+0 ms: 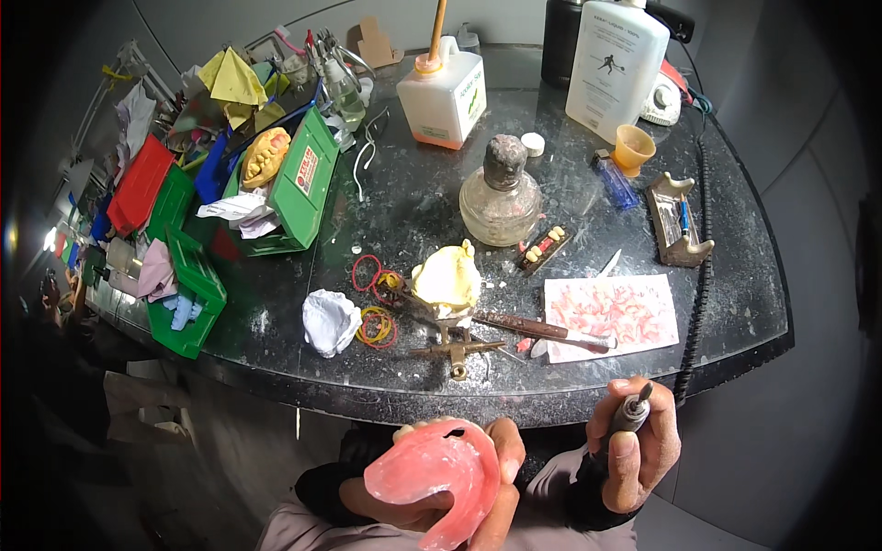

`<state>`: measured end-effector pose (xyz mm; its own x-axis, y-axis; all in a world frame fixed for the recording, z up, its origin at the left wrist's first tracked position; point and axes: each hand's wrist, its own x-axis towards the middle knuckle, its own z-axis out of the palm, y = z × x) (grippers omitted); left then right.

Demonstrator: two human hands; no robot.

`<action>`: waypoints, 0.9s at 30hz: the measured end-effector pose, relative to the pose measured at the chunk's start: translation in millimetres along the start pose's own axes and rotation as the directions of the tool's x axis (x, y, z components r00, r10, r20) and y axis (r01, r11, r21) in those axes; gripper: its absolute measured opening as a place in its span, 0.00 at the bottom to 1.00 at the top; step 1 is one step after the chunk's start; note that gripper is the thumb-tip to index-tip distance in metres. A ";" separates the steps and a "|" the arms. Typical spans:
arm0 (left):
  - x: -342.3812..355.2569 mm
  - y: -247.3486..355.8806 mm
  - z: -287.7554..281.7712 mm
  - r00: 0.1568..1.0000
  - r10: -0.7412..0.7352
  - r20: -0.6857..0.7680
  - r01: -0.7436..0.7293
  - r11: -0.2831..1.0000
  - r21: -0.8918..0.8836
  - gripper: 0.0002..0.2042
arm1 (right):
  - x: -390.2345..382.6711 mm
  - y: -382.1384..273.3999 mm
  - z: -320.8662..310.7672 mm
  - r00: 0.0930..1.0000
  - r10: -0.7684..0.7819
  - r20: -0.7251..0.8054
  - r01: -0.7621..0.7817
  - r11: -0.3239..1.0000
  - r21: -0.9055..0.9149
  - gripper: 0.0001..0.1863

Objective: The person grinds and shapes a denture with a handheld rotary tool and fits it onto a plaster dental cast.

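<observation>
My left hand point(503, 464) is closed around a pink denture base point(418, 470), with pale teeth along its upper edge and a small dark gap near the top. It is held in front of the table edge, over my lap. To its right my right hand point(652, 450) grips a rotary handpiece point(630, 415) with a dark bur pointing up. The bur is apart from the denture. Just beyond, on the table, stands a yellowish plaster model point(447, 278) on a brass articulator point(457, 354). A white plaster piece point(331, 322) lies to its left.
On the dark table point(386, 390), a brown-handled knife point(524, 325) reaches onto a paper with pink shavings point(634, 317). A glass spirit burner point(501, 207), a white bottle point(617, 69) and green bins point(308, 188) stand farther back. The coiled cord point(703, 303) runs down the right side.
</observation>
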<state>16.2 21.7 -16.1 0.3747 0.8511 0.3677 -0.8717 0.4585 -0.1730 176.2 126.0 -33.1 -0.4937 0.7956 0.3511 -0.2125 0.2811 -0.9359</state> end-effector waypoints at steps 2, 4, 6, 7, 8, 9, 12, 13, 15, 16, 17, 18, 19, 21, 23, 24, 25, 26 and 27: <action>0.7 0.9 -1.2 1.000 -0.021 -0.017 0.021 1.000 -0.010 0.30 | -2.5 -0.7 2.0 1.000 0.000 -0.027 -0.001 1.000 -0.013 0.23; -3.7 1.9 -4.0 0.999 -0.026 -0.028 0.027 0.999 0.020 0.30 | -1.8 -0.1 2.6 1.000 -0.030 -0.005 0.029 0.999 -0.032 0.22; -6.7 1.6 -8.9 0.999 -0.029 -0.036 0.031 0.998 0.056 0.30 | 0.0 0.2 2.0 0.998 -0.059 0.017 0.060 0.997 -0.052 0.22; -7.6 1.7 -11.7 0.999 -0.030 -0.040 0.033 0.997 0.074 0.30 | 1.8 0.2 1.2 0.996 -0.080 0.046 0.082 0.995 -0.061 0.22; -9.3 1.0 -15.5 0.998 -0.034 -0.047 0.038 0.995 0.092 0.30 | 3.5 0.4 0.7 0.992 -0.099 0.076 0.105 0.992 -0.069 0.21; -10.9 1.4 -16.4 0.998 -0.039 -0.048 0.044 0.993 0.107 0.30 | 4.2 -1.7 0.9 0.992 -0.105 0.076 0.110 0.991 -0.074 0.21; -15.2 0.8 -19.5 0.998 -0.042 -0.052 0.050 0.985 0.165 0.30 | 5.4 -5.1 1.9 0.988 -0.094 0.119 0.103 0.992 -0.075 0.21; -16.1 0.7 -20.5 0.998 -0.041 -0.053 0.050 0.981 0.186 0.30 | 4.8 -4.2 2.5 0.990 -0.097 0.107 0.104 0.992 -0.067 0.21; -20.1 1.2 -26.7 0.997 -0.041 -0.064 0.054 0.973 0.225 0.30 | 5.5 -4.8 3.4 0.990 -0.103 0.094 0.109 0.992 -0.058 0.21; -22.1 -0.3 -29.1 0.997 -0.039 -0.067 0.055 0.967 0.248 0.30 | 6.4 -6.4 3.6 0.989 -0.102 0.102 0.108 0.993 -0.054 0.20; -24.6 -0.8 -31.6 0.997 -0.033 -0.070 0.052 0.958 0.283 0.30 | 7.1 -7.7 3.8 0.989 -0.102 0.111 0.108 0.993 -0.050 0.20; -26.5 -1.8 -33.8 0.997 -0.025 -0.077 0.049 0.946 0.321 0.30 | 6.6 -7.2 4.2 0.988 -0.104 0.110 0.110 0.993 -0.051 0.20; -26.2 -3.0 -33.1 0.996 -0.012 -0.090 0.045 0.928 0.369 0.30 | 6.1 -6.1 4.7 0.986 -0.124 0.108 0.129 0.991 -0.046 0.20; -20.5 -11.0 -20.0 0.984 0.031 -0.177 0.072 0.833 0.548 0.28 | 5.8 -6.1 4.2 0.984 -0.145 0.104 0.150 0.988 -0.042 0.20; -14.8 -14.1 -12.2 0.964 0.091 -0.250 0.115 0.706 0.699 0.27 | 5.9 -8.4 2.3 0.981 -0.150 0.125 0.161 0.983 -0.086 0.21; -15.7 -7.7 -11.2 0.950 0.036 -0.309 0.212 0.653 0.727 0.24 | 6.1 -12.2 -0.3 0.981 -0.151 0.122 0.162 0.983 -0.090 0.21; -13.7 -9.4 -6.5 0.951 0.030 -0.307 0.214 0.654 0.726 0.24 | 7.2 -17.5 -4.0 0.977 -0.109 0.183 0.125 0.989 -0.074 0.22; -9.7 -13.1 1.6 0.939 0.106 -0.327 0.195 0.618 0.761 0.22 | 8.2 -23.8 -7.1 0.967 -0.068 0.245 0.086 0.994 -0.062 0.23; -6.6 -9.4 6.4 0.924 0.140 -0.357 0.275 0.407 0.871 0.19 | 8.4 -32.0 -8.5 0.958 -0.002 0.287 0.007 1.000 -0.017 0.24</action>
<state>19.9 10.1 -11.0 0.3370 0.9414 -0.0109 -0.5268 0.1982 0.8266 186.0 128.3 -0.5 -0.7147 0.6072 0.3472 -0.2021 0.2959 -0.9336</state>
